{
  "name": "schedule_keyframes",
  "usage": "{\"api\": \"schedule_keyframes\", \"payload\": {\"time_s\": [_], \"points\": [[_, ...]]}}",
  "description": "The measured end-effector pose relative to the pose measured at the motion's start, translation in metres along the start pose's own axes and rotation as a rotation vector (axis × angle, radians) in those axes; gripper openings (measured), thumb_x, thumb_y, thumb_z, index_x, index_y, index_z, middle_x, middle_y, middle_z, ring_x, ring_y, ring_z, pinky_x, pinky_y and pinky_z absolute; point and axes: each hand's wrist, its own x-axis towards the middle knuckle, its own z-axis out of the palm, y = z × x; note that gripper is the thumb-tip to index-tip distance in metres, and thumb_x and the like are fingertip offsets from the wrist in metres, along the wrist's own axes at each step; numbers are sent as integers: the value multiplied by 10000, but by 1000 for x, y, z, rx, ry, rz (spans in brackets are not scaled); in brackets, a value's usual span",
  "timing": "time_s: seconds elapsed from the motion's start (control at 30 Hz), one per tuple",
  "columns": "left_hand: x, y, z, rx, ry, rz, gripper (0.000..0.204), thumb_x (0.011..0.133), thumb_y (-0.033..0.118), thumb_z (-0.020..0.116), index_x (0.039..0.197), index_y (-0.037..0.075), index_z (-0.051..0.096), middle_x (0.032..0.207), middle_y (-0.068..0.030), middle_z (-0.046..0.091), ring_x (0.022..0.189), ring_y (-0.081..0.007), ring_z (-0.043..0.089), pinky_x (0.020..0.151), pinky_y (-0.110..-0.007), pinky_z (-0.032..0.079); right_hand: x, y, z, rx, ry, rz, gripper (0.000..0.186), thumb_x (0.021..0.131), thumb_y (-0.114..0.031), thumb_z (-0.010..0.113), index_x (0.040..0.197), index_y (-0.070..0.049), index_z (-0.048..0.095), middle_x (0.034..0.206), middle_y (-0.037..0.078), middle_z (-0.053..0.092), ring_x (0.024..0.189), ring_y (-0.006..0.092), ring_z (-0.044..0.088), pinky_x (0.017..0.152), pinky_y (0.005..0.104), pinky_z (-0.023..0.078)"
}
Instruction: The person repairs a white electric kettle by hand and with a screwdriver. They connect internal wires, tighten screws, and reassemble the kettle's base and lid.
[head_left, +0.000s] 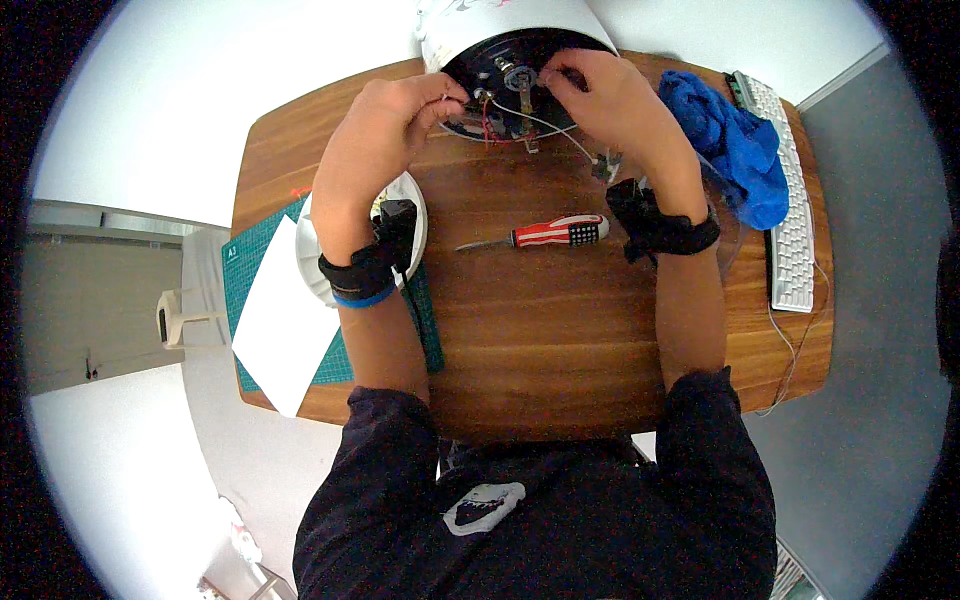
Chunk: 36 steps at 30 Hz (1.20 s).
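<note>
A white cylindrical appliance lies on its side at the table's far edge. Its open black underside faces me, showing metal parts, a red wire and a white wire. At the left of this opening, my left hand has its fingers pinched; whatever sits between them is too small to make out. My right hand is at the opening's right side, thumb and fingers closed close to a metal bracket. What it grips, if anything, is hidden. A small connector hangs at the white wire's end.
A screwdriver with a red, white and dark handle lies mid-table. Beneath my left forearm are a round white dish-like part, a white sheet and a green cutting mat. A blue cloth and white keyboard are at right.
</note>
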Motion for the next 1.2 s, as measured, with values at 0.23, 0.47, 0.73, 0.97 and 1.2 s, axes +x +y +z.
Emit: {"api": "schedule_keyframes", "payload": {"time_s": [0.23, 0.47, 0.73, 0.97, 1.2], "points": [[3, 9, 1, 4, -7, -137, 206, 998, 182, 680, 1121, 40, 764, 990, -177, 763, 889, -381, 727, 787, -420, 563, 4, 7, 5, 47, 41, -73, 297, 977, -290, 650, 1054, -33, 777, 1020, 244, 743, 987, 446, 713, 904, 491, 569], [13, 14, 20, 142, -15, -42, 241, 956, 276, 744, 1071, 73, 804, 940, -161, 778, 824, -385, 743, 729, -430, 581, 7, 5, 1, 77, -44, 6, 266, 969, -233, 725, 1139, -37, 785, 1001, 153, 787, 936, 235, 771, 855, 357, 585], [11, 19, 50, 269, 165, -208, 211, 969, 313, 734, 1069, 131, 771, 850, -166, 753, 785, -396, 734, 681, -460, 576, 5, 13, 5, 146, -41, 44, 231, 966, -200, 717, 1113, -27, 762, 981, 149, 775, 928, 255, 766, 838, 363, 593], [-4, -3, 47, 41, 211, -103, 180, 992, 231, 717, 1095, 97, 780, 939, -166, 772, 804, -363, 759, 717, -434, 597, 3, 10, 12, 262, -21, 34, 223, 971, -206, 681, 1128, -61, 745, 1063, 220, 749, 1005, 417, 726, 883, 463, 574], [6, -3, -6, -45, -77, -92, 176, 973, 137, 744, 1110, 32, 776, 932, -109, 788, 810, -213, 753, 739, -328, 591, 3, 12, 9, 195, -29, 7, 226, 968, -206, 679, 1137, -70, 740, 1065, 223, 749, 1017, 426, 720, 892, 475, 571]]}}
